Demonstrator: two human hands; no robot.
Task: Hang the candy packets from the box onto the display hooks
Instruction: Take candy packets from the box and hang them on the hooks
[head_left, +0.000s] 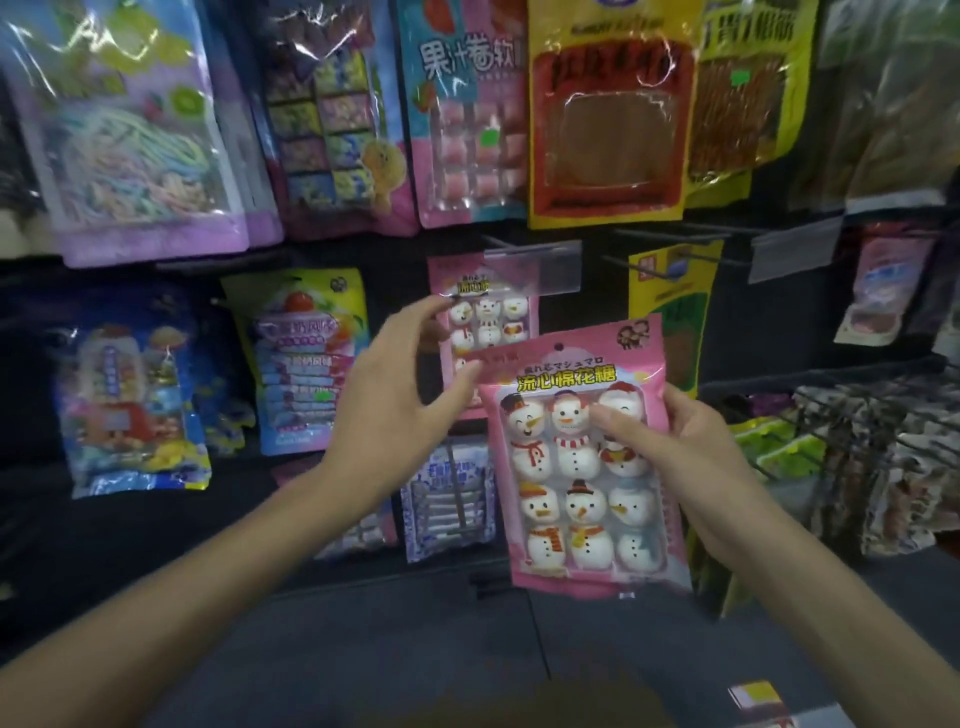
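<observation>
Right hand (696, 467) grips the snowman marshmallow packet (582, 519), likely light and bendy; left hand (395, 415), fingers apart, should pinch its top.

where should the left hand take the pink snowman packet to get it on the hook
Pinch the flat top band of the snowman packet at its upper-left corner, coming in from the left. That strip is thin and free of marshmallow bulges, the right hand already holds the right edge, and a corner grip probably leaves the hang hole uncovered.
</observation>
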